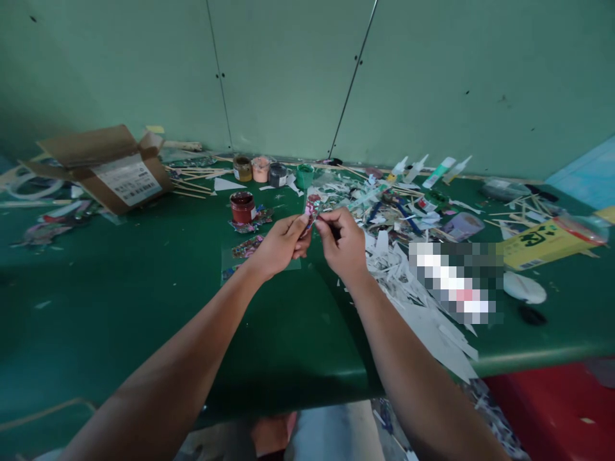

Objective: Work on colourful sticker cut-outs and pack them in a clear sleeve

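Observation:
My left hand [281, 246] is closed on a small flat patterned piece [312, 203], pink with multicoloured marks, held up over the table. My right hand [344, 246] is pinched at the right edge of that piece; what its fingertips hold is too small to make out. Below and left of my left hand, similar patterned pieces [246, 246] lie on a clear sheet [225, 259]. An uncapped jar of dark red paint [243, 209] stands just beyond them, on top of more patterned scraps [262, 218].
Several paint jars [261, 169] line the back by the green wall [283, 77]. An open cardboard box [120, 169] sits at the left near thin wooden sticks [192, 186]. White paper scraps [398, 275], glue bottles [439, 171] and a yellow packet [548, 243] crowd the right.

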`<control>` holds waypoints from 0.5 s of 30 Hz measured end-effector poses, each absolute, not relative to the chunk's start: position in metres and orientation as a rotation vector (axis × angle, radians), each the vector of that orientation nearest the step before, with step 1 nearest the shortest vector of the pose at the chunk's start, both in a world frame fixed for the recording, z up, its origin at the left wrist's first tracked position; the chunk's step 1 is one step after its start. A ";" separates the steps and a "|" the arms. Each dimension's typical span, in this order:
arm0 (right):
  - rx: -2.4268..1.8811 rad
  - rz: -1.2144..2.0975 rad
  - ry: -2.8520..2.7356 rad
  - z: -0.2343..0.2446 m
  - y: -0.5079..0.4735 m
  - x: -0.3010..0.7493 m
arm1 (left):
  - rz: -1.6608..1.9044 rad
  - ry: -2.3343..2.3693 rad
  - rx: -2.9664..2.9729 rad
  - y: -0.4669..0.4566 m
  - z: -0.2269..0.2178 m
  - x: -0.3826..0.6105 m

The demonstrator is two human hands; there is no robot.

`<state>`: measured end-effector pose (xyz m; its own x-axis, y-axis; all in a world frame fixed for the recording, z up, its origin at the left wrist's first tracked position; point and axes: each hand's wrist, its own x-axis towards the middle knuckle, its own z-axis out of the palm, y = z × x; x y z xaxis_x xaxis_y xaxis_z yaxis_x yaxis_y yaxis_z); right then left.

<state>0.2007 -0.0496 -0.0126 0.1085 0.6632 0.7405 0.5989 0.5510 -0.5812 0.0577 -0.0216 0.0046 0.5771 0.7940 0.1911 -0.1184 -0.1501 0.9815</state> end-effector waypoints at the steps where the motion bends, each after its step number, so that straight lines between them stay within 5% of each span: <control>1: -1.111 0.060 -1.558 -0.013 -0.049 0.201 | 0.880 0.598 1.522 -0.022 0.005 0.058; 15: -1.117 0.085 -1.501 -0.011 -0.046 0.209 | 0.796 0.557 1.538 -0.023 0.008 0.056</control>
